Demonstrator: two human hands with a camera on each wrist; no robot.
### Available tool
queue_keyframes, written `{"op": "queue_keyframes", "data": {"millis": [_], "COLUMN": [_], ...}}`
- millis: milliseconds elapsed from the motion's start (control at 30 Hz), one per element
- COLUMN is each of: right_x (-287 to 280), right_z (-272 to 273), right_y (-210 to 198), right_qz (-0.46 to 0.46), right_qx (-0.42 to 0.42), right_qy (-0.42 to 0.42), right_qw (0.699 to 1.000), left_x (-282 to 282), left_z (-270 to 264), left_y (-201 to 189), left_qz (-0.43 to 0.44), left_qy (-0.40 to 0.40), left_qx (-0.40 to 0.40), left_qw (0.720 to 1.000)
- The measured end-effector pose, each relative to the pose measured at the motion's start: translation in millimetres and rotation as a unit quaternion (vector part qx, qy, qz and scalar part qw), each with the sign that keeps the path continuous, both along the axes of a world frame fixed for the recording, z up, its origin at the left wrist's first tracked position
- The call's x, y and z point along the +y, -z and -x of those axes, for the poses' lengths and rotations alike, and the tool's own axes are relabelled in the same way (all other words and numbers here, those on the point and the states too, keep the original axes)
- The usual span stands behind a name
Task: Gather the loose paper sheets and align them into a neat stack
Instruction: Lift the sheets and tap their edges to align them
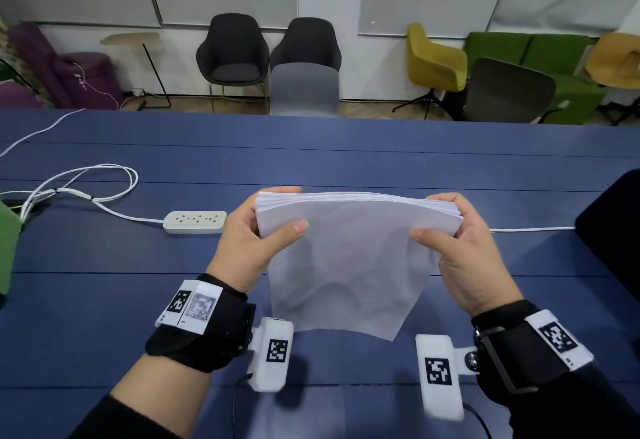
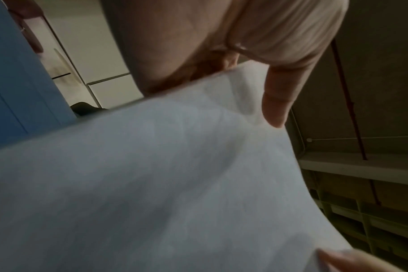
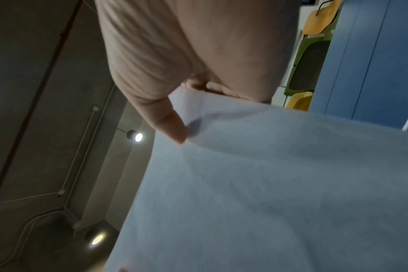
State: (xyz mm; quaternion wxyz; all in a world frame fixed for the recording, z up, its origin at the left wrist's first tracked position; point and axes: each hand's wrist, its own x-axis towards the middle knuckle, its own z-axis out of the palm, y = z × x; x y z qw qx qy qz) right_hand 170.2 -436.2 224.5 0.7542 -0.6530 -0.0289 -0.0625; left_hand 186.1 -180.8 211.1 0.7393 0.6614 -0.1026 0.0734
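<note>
Both grips clamped on the paper stack

We are pinching the paper stack [image 1: 349,251] upright above the blue bench [image 1: 104,265], left hand [image 1: 252,244] and right hand [image 1: 464,248] grasping its top corners; the sheets are showing no readable writing.

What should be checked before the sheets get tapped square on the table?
1. Left hand grips the paper stack: ok.
2. Right hand grips the opposite side: ok.
3. Top edges flush: not ok, sheets fan slightly near the right hand.
4. Bottom edges flush: cannot tell.
5. Blue table below the stack free of obstacles: ok; the power strip lies off to the left.
</note>
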Motion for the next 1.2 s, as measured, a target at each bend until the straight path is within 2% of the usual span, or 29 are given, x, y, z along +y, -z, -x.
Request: {"op": "queue_keyframes", "data": {"millis": [167, 367, 467, 533, 633, 733, 833, 933, 1067, 1200], "right_x": [14.7, 17.5, 16.7, 17.9, 13.0, 2.9, -0.7, 0.3, -5.4, -4.4], "right_z": [4.9, 2.2, -0.1, -0.5, -2.1, -5.6, -9.3, -15.7, -22.7, -14.3], "right_y": [-6.9, -11.2, -10.7, -12.1, -5.4, 9.5, 25.1, 23.4, 13.4, 33.8], "right_qz": [-0.053, 0.046, 0.063, 0.076, 0.062, 0.088, 0.057, 0.017, -0.053, 0.009], "right_qx": [-0.026, -0.037, -0.021, -0.009, -0.032, -0.044, 0.011, 0.029, -0.009, 0.044], "right_qy": [0.063, 0.128, 0.128, 0.131, 0.092, 0.008, -0.074, -0.071, -0.074, -0.097], "right_qw": [0.996, 0.99, 0.989, 0.988, 0.993, 0.995, 0.996, 0.997, 0.996, 0.994], "left_x": [-6.5, -14.4, -16.4, -16.2, -13.1, -5.5, -3.5, -2.6, 3.3, 8.4], "left_z": [3.5, 3.6, 4.4, 1.8, -2.0, -3.9, -5.7, -10.3, -11.4, -1.7], "left_y": [-9.4, -20.4, -22.9, -22.8, -18.3, 1.9, 19.8, 17.6, 8.5, 28.4], "left_qz": [-0.006, -0.002, -0.102, -0.106, -0.033, -0.053, -0.057, -0.043, -0.002, -0.04], "left_qy": [-0.033, -0.069, -0.098, -0.105, -0.061, -0.001, 0.043, 0.042, 0.051, 0.062], "left_qx": [-0.016, -0.015, -0.047, -0.047, -0.018, -0.017, 0.031, 0.037, 0.02, 0.037], "left_qw": [0.999, 0.997, 0.989, 0.988, 0.997, 0.998, 0.997, 0.997, 0.998, 0.997]}}
